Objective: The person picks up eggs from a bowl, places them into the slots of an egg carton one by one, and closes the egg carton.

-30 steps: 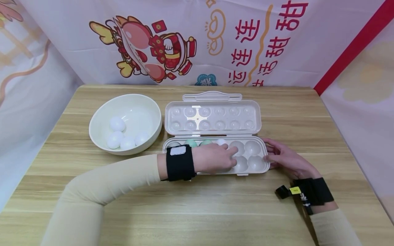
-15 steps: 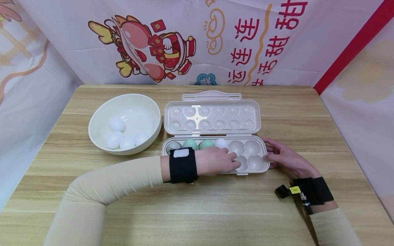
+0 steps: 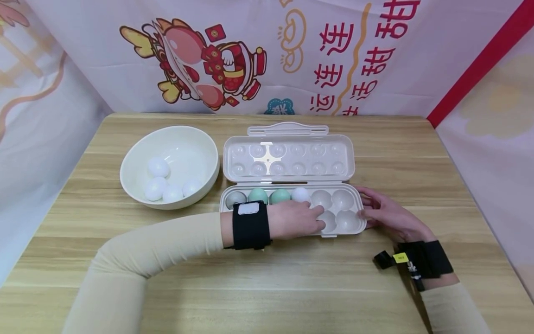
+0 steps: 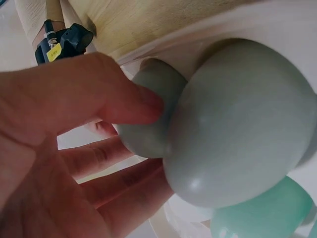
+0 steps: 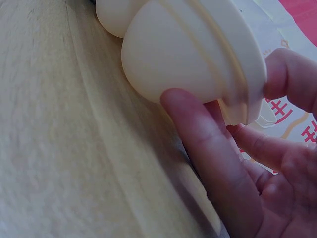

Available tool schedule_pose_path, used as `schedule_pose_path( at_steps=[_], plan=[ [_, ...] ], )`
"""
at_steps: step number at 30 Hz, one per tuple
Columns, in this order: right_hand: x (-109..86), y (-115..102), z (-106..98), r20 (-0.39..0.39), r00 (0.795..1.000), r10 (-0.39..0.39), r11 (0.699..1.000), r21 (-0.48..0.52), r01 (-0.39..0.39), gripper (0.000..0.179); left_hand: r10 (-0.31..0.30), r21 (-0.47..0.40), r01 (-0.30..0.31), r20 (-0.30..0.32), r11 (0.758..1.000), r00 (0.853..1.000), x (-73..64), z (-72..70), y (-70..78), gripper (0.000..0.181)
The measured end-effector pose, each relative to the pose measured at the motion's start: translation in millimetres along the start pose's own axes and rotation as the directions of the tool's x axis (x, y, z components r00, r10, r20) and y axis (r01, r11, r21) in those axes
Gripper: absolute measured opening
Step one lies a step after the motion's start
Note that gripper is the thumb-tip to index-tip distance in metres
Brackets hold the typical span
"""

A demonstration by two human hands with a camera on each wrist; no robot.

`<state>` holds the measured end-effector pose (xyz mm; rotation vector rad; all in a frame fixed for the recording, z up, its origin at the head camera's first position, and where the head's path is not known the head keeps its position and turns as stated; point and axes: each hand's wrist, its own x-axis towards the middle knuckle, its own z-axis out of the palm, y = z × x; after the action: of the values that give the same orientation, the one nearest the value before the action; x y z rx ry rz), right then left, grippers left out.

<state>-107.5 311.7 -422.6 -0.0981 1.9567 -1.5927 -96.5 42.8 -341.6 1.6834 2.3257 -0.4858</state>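
Note:
My left hand (image 3: 296,219) reaches over the front row of the egg box (image 3: 359,227). In the left wrist view its thumb and fingers hold a pale grey-green egg (image 4: 151,131), low among the cups. Right beside that egg sits a larger-looking pale egg (image 4: 237,124), with a green egg (image 4: 270,210) behind it. Two green eggs (image 3: 280,196) and a white egg (image 3: 300,194) show in the back row. My wrist and hand hide much of the front row. My right hand (image 3: 394,218) grips the box's right end, thumb and fingers on its rim and side.
The box's clear lid (image 3: 288,174) lies folded back behind it. A cream bowl (image 3: 200,139) with several white eggs (image 3: 155,189) stands to the left on the wooden table (image 3: 267,287). Printed cloth (image 3: 233,14) hangs behind the table. At the box's right end, several cups hold nothing.
My left hand has shifted slightly right and toward me, uncovering more of the green and white eggs in the back row. My right hand keeps its grip on the box's end.

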Motion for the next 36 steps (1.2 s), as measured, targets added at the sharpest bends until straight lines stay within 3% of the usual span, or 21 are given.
schedule_pose_path(
  at_steps=[12, 18, 28, 36],
  plan=[
    [0.5, -1.1, -1.0, -0.003, 1.0, 0.007, 0.999, -0.037, -0.007, 0.07, 0.005, -0.014, -0.006, -0.037, 1.0, 0.999, -2.0, 1.7, -0.5, 0.024],
    [0.1, -1.5, -0.7, -0.008, 1.0, 0.016, 0.999, -0.039, -0.016, 0.07, 0.016, -0.01, -0.016, -0.054, 1.0, 0.998, -7.4, -3.9, -3.2, 0.025],
    [0.3, -1.1, -0.5, -0.002, 1.0, 0.017, 0.999, -0.031, -0.017, 0.07, -0.022, -0.017, 0.02, -0.133, 1.0, 0.991, -29.1, -17.0, -13.1, 0.027],
    [0.6, -1.1, 0.3, 0.005, 1.0, -0.004, 1.0, -0.027, 0.004, 0.07, -0.09, -0.067, 0.081, -0.152, 0.994, 0.984, -47.7, -7.7, -27.9, 0.027]
  ],
)
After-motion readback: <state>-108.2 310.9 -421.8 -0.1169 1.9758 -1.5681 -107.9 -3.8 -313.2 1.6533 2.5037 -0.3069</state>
